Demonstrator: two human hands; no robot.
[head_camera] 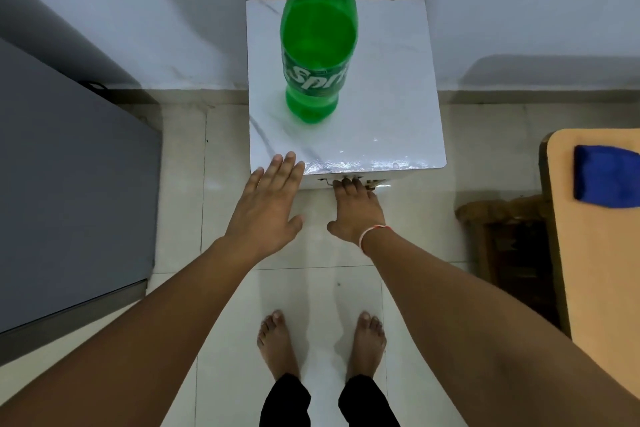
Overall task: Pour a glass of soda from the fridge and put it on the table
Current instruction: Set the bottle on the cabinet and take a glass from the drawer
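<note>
A green soda bottle [317, 55] with a blue cap stands upright on the white marble-patterned top of a small cabinet [391, 87] against the wall. My left hand [268, 208] is flat with straight fingers, its fingertips at the front left corner of the cabinet top. My right hand [356, 208] reaches the cabinet's front just under the top edge, where its fingers curl over a small metal handle [372, 184]. Neither hand touches the bottle. No glass is visible.
A grey fridge [69, 191] stands shut at the left. At the right edge is a wooden table [595, 253] with a blue cloth [606, 177] on it, and a dark carved stool [509, 246] beside it. My bare feet stand on pale floor tiles.
</note>
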